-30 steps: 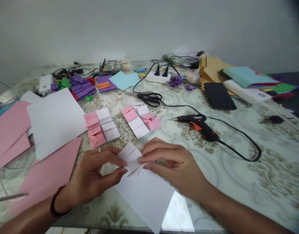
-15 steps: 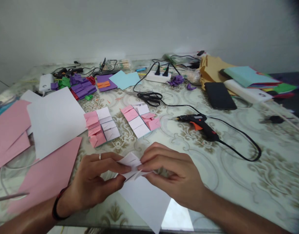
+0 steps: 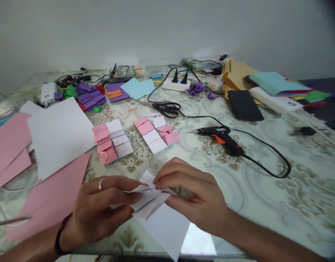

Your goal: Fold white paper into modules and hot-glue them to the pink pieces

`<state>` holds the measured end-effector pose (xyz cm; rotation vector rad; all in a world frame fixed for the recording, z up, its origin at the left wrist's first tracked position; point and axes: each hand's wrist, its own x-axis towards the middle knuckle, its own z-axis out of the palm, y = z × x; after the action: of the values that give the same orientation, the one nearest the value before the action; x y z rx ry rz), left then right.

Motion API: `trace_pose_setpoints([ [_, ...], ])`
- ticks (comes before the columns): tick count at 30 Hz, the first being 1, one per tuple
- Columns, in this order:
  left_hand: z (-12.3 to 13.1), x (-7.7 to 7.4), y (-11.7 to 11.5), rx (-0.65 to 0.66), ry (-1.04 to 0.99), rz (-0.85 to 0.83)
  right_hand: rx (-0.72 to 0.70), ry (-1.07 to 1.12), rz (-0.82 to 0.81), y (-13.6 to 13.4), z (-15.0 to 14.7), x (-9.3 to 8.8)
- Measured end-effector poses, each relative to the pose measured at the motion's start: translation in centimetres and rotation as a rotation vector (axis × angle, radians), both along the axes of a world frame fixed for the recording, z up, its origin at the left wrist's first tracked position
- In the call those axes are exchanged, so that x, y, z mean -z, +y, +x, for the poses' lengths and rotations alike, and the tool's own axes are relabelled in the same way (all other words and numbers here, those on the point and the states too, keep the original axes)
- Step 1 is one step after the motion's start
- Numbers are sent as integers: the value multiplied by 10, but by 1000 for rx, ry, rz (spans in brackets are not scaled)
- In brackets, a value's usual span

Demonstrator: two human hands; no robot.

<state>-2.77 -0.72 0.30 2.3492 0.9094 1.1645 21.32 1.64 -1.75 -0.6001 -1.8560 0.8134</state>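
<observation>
Both hands pinch a small folded white paper piece (image 3: 148,198) just above the table's near edge. My left hand (image 3: 102,209), with a ring and a dark wristband, grips its left side between thumb and fingers. My right hand (image 3: 194,193) holds its right side with the fingertips pressed on top. Under the piece lies a larger white sheet (image 3: 167,229). Two groups of folded pink and white paper units (image 3: 111,142) (image 3: 156,133) lie a little farther back.
A black and orange glue gun (image 3: 222,138) with a looping cord lies to the right. Black scissors (image 3: 167,108), a power strip (image 3: 175,84), a phone (image 3: 244,105), purple folded pieces (image 3: 89,96), and pink (image 3: 50,196) and white sheets (image 3: 59,134) surround the hands. Coloured paper is stacked at back right.
The hands have dropped slightly toward me with the white piece, which is now folded flatter and tilted. My left fingers have slid along it to the right.
</observation>
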Motion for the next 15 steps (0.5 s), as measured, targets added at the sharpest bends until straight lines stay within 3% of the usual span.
trace_pose_setpoints([
  [15,4,-3,-4,18,-63,-79,-17,-15,107,-5,2,-5],
])
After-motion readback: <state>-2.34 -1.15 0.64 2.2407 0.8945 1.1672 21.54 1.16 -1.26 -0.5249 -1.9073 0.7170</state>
